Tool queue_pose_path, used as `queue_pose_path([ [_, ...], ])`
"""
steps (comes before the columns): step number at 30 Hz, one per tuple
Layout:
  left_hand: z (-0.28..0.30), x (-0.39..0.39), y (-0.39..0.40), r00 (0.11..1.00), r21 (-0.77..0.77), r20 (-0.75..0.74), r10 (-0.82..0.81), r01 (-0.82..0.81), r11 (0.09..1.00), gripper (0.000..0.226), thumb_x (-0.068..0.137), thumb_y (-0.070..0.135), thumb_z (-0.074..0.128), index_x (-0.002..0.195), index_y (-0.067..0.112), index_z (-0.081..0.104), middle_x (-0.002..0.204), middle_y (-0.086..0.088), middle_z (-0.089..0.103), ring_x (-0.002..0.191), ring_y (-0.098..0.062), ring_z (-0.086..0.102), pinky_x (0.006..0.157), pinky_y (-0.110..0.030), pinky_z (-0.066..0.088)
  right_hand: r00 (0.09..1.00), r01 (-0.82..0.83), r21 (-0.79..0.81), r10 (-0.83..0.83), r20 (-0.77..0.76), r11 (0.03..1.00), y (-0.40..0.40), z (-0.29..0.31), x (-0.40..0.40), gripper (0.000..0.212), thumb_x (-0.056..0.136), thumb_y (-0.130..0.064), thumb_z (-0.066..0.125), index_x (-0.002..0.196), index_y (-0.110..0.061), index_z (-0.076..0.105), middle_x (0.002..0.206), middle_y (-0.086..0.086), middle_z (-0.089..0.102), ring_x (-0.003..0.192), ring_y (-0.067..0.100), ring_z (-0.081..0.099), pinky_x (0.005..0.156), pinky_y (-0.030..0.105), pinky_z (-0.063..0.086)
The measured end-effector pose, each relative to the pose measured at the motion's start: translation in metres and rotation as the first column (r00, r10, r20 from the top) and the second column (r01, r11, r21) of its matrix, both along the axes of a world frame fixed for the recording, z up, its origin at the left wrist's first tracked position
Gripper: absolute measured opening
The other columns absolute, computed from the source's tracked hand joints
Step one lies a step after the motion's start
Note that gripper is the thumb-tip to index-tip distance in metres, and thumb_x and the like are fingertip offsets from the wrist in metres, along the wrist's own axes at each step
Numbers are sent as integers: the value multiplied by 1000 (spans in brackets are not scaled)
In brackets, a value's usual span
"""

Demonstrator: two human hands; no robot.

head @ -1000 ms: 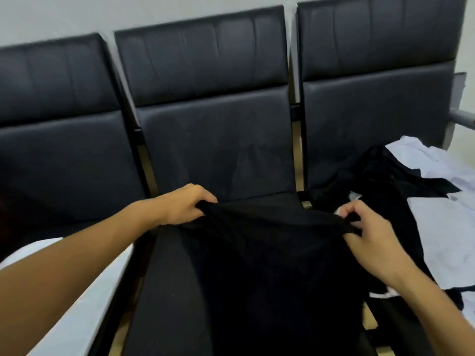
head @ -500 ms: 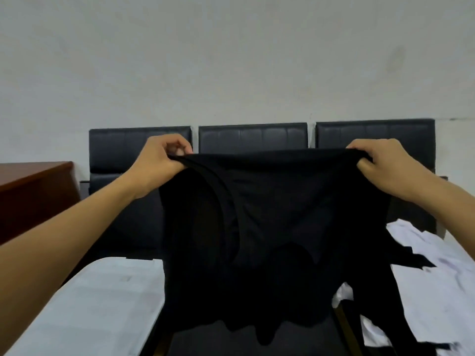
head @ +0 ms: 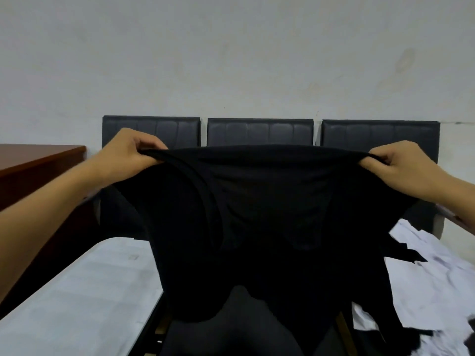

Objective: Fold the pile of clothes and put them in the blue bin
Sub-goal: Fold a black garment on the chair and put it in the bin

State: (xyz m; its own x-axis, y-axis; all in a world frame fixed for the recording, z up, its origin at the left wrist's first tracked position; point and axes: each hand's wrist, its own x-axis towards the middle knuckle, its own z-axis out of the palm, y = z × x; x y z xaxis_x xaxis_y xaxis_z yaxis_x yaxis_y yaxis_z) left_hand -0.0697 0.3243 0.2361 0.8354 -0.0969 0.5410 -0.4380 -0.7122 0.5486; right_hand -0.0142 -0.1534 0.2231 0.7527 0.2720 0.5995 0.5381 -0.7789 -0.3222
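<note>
**Black garment held up and stretched between both hands**

A pale wall (head: pixel 231 60) fills the upper half of the view, bare of any writing. Below it runs a row of three black padded chairs (head: pixel 259 131), their backs touching the wall. The black garment (head: pixel 257 227) hangs in front of the middle chair, lifted clear of the seat, its top edge pulled into a nearly level line and its lower edge dangling loose and uneven – no label or print can be read on it. A white surface (head: pixel 84 291) lies at lower left on the left seat, and a brown wooden tabletop (head: pixel 36 160) stands beyond it at the left edge. At lower right, a heap of white and black clothes (head: pixel 431 273) covers the right seat, just beside the hanging cloth. The left hand (head: pixel 128 152) pinches the garment's top left corner with curled fingers – the right hand (head: pixel 403 168) grips the top right corner the same way, the two well apart
</note>
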Motion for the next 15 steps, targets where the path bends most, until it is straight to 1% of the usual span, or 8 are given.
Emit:
queue_pose_path([
  [3,-7,-8,12,990,-4,-113,-89,89,996,25,85,-5,71,75,16,77,74,-1,75,68,-3,68,64,-11,53,980,-87,27,91,-179,996,1,-1,-4,25,84,-31,73,63,-17,72,52,6,62,46,5,48,48,16,39],
  [4,-11,-9,18,980,-36,-145,-135,131,991,14,82,5,77,75,17,77,73,-2,75,67,-5,68,63,-13,53,957,-110,82,128,-262,990,1,0,-5,26,76,-42,74,68,-18,75,58,11,67,49,11,54,49,19,43],
  [5,-13,-12,19,967,-64,-182,-179,170,983,6,74,21,83,75,18,77,72,-4,75,66,-7,68,61,-15,53,926,-134,141,175,-335,981,0,1,-4,38,67,-53,76,72,-16,76,63,16,69,52,16,58,48,20,45],
  [7,-19,-5,28,939,-114,-245,-242,220,969,40,52,48,89,74,17,77,69,-8,74,62,-11,69,56,-19,54,866,-162,250,259,-427,955,-4,-2,7,72,43,-73,83,78,-11,78,67,18,72,54,20,64,50,21,50],
  [8,-25,5,32,921,-166,-274,-276,238,957,47,47,51,90,73,15,77,69,-10,73,60,-13,69,55,-19,54,836,-160,305,293,-464,939,-4,-6,15,81,31,-77,85,80,-12,79,69,17,73,55,21,67,51,23,53],
  [10,-35,25,38,869,-234,-362,-336,264,936,54,44,51,94,74,9,77,71,-15,73,62,-18,70,56,-20,56,778,-141,375,337,-530,916,-4,-15,34,85,20,-74,88,80,-14,80,74,16,75,58,21,70,54,26,57],
  [13,-71,71,38,740,-283,-580,-339,208,936,67,46,46,97,87,-1,75,84,-23,72,71,-26,72,62,-28,59,707,-84,342,298,-641,936,0,-51,80,81,30,-65,92,86,-9,79,83,21,75,64,27,71,59,31,58],
  [15,-101,100,30,635,-273,-709,-307,155,950,57,57,33,94,98,-1,74,95,-25,73,77,-30,74,64,-31,61,653,-47,290,249,-715,956,9,-85,107,56,57,-53,90,89,-9,79,87,20,75,69,27,71,60,29,59],
])
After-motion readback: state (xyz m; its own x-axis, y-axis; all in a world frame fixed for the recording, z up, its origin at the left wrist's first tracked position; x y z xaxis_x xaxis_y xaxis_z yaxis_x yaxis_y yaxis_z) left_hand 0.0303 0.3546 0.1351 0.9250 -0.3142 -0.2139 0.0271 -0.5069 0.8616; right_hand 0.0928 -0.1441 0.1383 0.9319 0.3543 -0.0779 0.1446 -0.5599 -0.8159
